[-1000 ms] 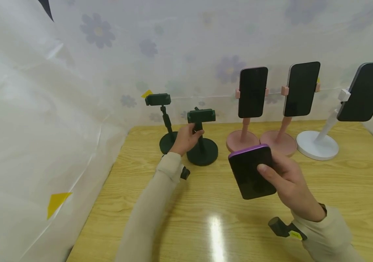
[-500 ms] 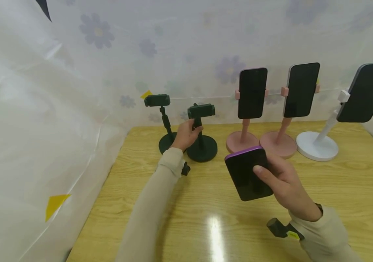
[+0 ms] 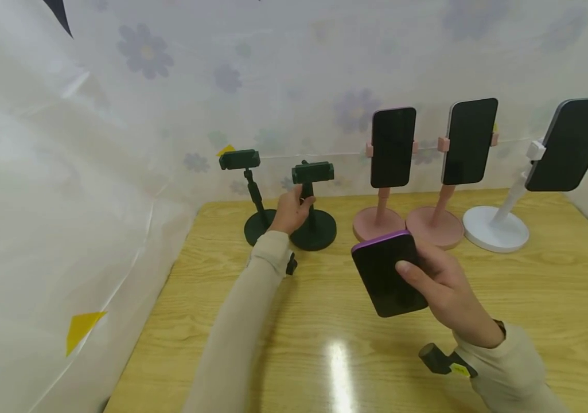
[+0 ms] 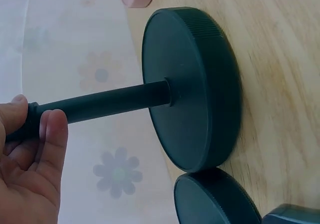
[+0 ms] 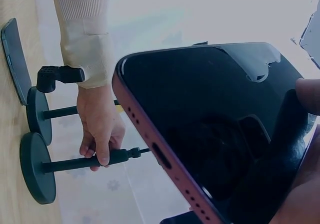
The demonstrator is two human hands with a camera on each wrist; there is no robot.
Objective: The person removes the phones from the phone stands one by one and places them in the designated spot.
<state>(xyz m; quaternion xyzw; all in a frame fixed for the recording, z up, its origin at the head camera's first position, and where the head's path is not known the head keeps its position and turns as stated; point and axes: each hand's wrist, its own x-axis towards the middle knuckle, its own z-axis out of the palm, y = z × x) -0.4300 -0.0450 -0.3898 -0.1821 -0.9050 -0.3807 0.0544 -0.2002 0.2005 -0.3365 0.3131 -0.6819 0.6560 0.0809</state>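
Observation:
My left hand (image 3: 291, 212) grips the post of a dark green phone stand (image 3: 313, 229), thumb and fingers round it just below the holder. In the left wrist view, the stand's round base (image 4: 187, 89) sits at the table surface. The stand's clamp (image 3: 313, 172) has no phone in it. In my right hand (image 3: 448, 287) is a phone (image 3: 389, 275) with a purple edge, its black screen facing up and the thumb lying on the screen. The phone is apart from the stand.
Another green stand (image 3: 256, 195) touches the gripped one's base on the left. Two pink stands (image 3: 378, 223) and a white stand (image 3: 495, 229) at the back right hold upright phones. A further phone (image 5: 17, 59) lies on the table near the left forearm. Sheeting hangs behind.
My left hand has shifted the gripped green stand slightly back, towards the other green stand. The purple-edged phone in my right hand has moved a little left.

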